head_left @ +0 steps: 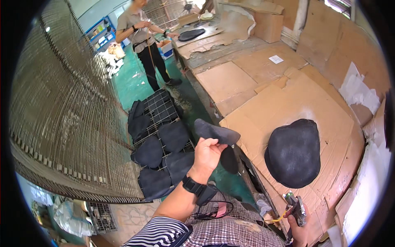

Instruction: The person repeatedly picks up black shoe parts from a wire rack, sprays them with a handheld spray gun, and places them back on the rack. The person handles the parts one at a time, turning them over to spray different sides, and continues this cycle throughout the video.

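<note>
My left hand (207, 158) is closed, pinching a dark rounded flat piece (216, 132) by its edge, off the table's left side. A dark flap (229, 159) hangs below my fingers; whether it belongs to the same piece I cannot tell. My right hand (299, 230) is wrapped round a spray gun (295, 209) at the table's near edge, its nozzle toward the table. A yellow hose (278, 219) runs from the gun. Just beyond it, a stack of dark rounded pieces (293, 153) lies on cardboard (247, 117).
A wire rack (158, 105) on my left bears several dark pieces (149, 151). Beside it hangs a tall screen of metal rods (74, 111). Far along the table, a co-worker (140, 41) reaches toward another dark piece (191, 35). Cardboard walls (333, 37) border the table's right side.
</note>
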Tool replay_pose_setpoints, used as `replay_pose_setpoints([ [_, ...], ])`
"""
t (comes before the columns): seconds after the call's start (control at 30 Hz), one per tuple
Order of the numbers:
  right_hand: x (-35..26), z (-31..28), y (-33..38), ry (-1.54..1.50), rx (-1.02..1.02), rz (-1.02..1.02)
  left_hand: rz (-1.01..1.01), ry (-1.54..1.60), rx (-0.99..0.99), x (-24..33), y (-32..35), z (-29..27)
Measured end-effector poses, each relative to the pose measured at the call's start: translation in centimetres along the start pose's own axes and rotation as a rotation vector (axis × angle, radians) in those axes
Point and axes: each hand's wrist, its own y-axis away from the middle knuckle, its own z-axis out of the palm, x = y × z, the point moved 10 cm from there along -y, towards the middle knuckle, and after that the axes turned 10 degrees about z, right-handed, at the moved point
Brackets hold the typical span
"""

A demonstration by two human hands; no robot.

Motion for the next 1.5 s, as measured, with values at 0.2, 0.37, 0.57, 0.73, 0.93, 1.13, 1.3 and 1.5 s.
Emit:
replay_pose_setpoints([
  [0.2,0.8,-4.9,-0.5,0.245,0.255,-0.093,0.077,-0.057,0.063,3.1,0.0,0.3],
  [0.37,2.6,-14.8,-2.2,0.676,0.860,-0.241,0.069,-0.061,-0.032,4.5,-1.5,0.6],
  [0.57,-2.3,-17.9,-1.2,0.501,0.819,-0.225,0.096,-0.085,-0.188,6.7,-1.8,4.1],
  [0.73,-20.0,-4.0,8.9,-0.140,-0.233,-0.822,0.052,-0.090,-0.225,6.2,-3.2,3.3],
  [0.93,-24.1,-1.7,14.2,-0.464,-0.709,-1.077,0.011,-0.077,-0.223,3.8,-2.1,5.7],
  [1.13,-24.0,-0.8,15.1,-0.518,-0.694,-1.177,-0.009,-0.065,-0.195,1.6,-2.2,6.4],
  [1.3,-22.9,-0.6,15.5,-0.590,-0.613,-1.347,-0.006,-0.089,-0.181,1.3,-2.0,6.5],
  [1.5,-22.8,-0.7,16.4,-0.670,-0.462,-1.482,-0.021,-0.054,-0.171,1.2,-1.5,7.0],
])
